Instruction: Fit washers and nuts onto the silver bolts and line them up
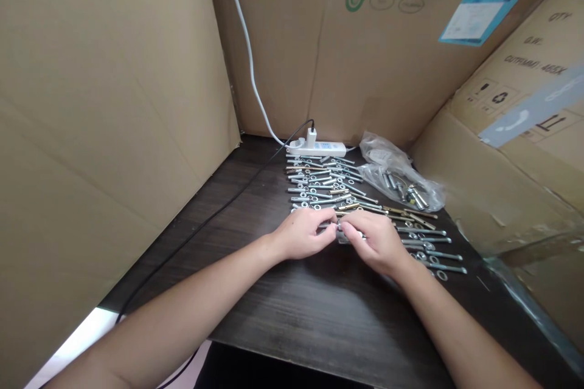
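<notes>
My left hand [305, 233] and my right hand [373, 239] meet over a dark wooden table [292, 310], fingers curled and pinched together on a small metal bolt [338, 228] held between them. Just beyond the hands lie rows of several long metal bolts with washers [319, 185], laid side by side. More bolts and loose washers [431, 249] lie to the right of my right hand. What exactly each fingertip grips is partly hidden.
A clear plastic bag of bolts [401, 185] lies at the back right. A white power strip [317, 147] with a plugged charger and white and black cables sits at the back. Cardboard boxes [104, 103] wall in the table on the left, back and right.
</notes>
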{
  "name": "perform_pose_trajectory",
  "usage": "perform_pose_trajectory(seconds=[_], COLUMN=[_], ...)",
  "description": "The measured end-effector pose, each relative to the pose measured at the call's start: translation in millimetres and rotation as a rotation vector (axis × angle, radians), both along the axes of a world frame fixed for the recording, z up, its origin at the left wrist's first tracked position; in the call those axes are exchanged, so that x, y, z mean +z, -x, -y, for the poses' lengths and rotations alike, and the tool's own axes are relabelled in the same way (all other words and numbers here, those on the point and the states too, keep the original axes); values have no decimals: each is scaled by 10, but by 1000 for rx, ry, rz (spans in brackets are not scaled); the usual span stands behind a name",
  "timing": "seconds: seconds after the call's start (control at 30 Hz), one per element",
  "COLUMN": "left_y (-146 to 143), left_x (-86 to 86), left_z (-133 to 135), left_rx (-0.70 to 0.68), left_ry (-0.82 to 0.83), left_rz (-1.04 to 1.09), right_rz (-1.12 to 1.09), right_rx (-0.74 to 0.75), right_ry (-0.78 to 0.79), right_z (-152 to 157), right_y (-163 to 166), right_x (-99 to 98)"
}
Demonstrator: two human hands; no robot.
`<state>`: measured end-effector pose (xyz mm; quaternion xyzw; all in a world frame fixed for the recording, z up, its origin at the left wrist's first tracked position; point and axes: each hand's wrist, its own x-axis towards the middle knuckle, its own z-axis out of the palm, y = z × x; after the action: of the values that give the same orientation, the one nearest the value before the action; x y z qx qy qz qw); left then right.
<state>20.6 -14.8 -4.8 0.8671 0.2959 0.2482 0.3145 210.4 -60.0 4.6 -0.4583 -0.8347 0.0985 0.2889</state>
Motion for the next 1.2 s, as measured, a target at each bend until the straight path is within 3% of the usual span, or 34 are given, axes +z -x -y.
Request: perform_pose_trajectory(seconds=[0.4, 1.2], left_y=[-10, -16], left_x=[-113, -96], left_z=[-71, -83], left_rx=[37, 36], left_ry=[23, 19], left_rz=[10, 13], right_rz=[7, 74], right_rx=[-50, -79], right_ry=[-41, 31], right_z=[22, 20], right_y=[50, 67], right_x=[13, 18])
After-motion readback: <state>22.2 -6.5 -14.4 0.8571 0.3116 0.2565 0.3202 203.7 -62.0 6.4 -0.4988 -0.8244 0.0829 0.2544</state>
